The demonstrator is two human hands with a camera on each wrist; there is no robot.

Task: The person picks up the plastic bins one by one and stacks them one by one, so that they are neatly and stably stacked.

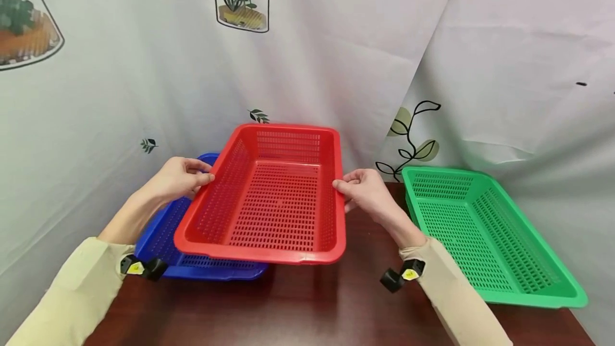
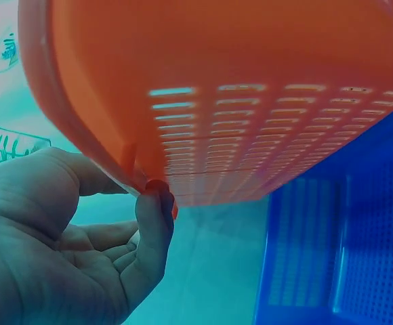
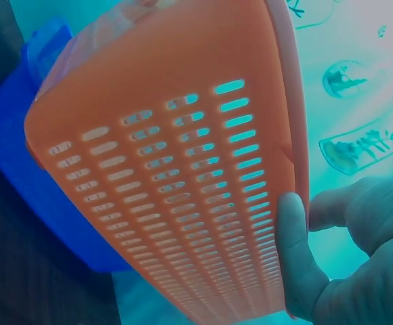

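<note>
Between both hands hangs a red slotted plastic basket (image 1: 278, 202), raised above the table and showing its inside to the head camera. My left hand (image 1: 180, 179) pinches its left rim, thumb on one side and fingers on the other. On the opposite rim, my right hand (image 1: 362, 191) pinches in the same way. In the left wrist view the basket's slotted side wall (image 2: 251, 122) shows beside the fingers; the right wrist view shows the other side wall (image 3: 183, 156). A blue basket (image 1: 211, 268) lies below and to the left, partly covered by the red one.
A green basket (image 1: 490, 234) stands on the right of the dark wooden table (image 1: 307, 308). Behind everything hangs a pale curtain (image 1: 317, 63) printed with plants and jars. Each forearm wears a small black camera near the cuff.
</note>
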